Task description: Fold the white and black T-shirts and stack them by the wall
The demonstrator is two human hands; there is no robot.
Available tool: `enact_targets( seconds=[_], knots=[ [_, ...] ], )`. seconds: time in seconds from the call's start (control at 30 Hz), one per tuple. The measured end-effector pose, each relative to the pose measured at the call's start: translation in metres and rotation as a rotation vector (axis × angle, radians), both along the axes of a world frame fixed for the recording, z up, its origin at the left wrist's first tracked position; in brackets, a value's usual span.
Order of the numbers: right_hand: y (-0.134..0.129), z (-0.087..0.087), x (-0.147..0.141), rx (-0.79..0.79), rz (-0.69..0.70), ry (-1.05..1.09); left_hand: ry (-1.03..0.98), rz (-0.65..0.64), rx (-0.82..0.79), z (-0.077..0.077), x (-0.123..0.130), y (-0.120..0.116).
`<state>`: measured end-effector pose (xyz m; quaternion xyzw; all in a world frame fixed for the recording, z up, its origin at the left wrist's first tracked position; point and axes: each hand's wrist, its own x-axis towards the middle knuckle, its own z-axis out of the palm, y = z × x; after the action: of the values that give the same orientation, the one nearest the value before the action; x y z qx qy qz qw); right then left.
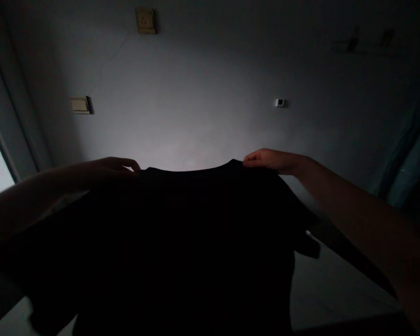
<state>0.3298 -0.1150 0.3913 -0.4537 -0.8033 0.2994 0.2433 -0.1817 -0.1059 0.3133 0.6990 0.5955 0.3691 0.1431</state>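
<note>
A black short-sleeved T-shirt [185,242] hangs spread out in front of me, its neckline at the top. My left hand [114,168] pinches the shoulder just left of the collar. On the other side of the neckline, my right hand [268,159] grips the opposite shoulder between thumb and fingers. Both sleeves droop outward below my forearms. The cloth is so dark that its folds and any print cannot be made out.
Ahead stands a pale, dim wall [196,93] with a socket [145,21], a light switch [80,105] and a small white device [280,102]. At far right hangs a bluish curtain-like cloth [411,163]. A pale surface [331,289] shows below right.
</note>
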Motion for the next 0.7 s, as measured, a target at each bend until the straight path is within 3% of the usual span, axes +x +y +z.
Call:
enact_targets(
  seconds=[0.07,0.13,0.2,0.3,0.4,0.47,0.53,0.6,0.7],
  knots=[
    [0.044,-0.049,-0.015,-0.060,0.055,0.004,0.058,-0.100,-0.160,-0.016,0.004,0.019],
    [0.088,-0.110,-0.030,-0.053,0.069,-0.012,0.137,-0.228,-0.275,-0.047,0.008,0.046],
    [0.129,-0.177,-0.042,-0.023,0.027,-0.070,0.205,-0.287,-0.277,-0.092,0.014,0.079],
    [0.174,-0.269,-0.056,0.060,-0.091,-0.133,0.326,-0.212,-0.230,-0.172,0.023,0.126],
    [0.200,-0.338,-0.065,0.131,-0.151,-0.209,0.435,-0.143,-0.240,-0.243,0.030,0.160],
    [0.211,-0.368,-0.068,0.142,-0.168,-0.250,0.467,-0.136,-0.261,-0.277,0.033,0.174],
    [0.221,-0.384,-0.071,0.149,-0.183,-0.288,0.497,-0.131,-0.267,-0.300,0.031,0.186],
    [0.232,-0.391,-0.072,0.163,-0.195,-0.337,0.531,-0.129,-0.252,-0.312,0.026,0.197],
    [0.253,-0.393,-0.071,0.171,-0.211,-0.417,0.584,-0.114,-0.233,-0.315,0.018,0.215]
  ],
)
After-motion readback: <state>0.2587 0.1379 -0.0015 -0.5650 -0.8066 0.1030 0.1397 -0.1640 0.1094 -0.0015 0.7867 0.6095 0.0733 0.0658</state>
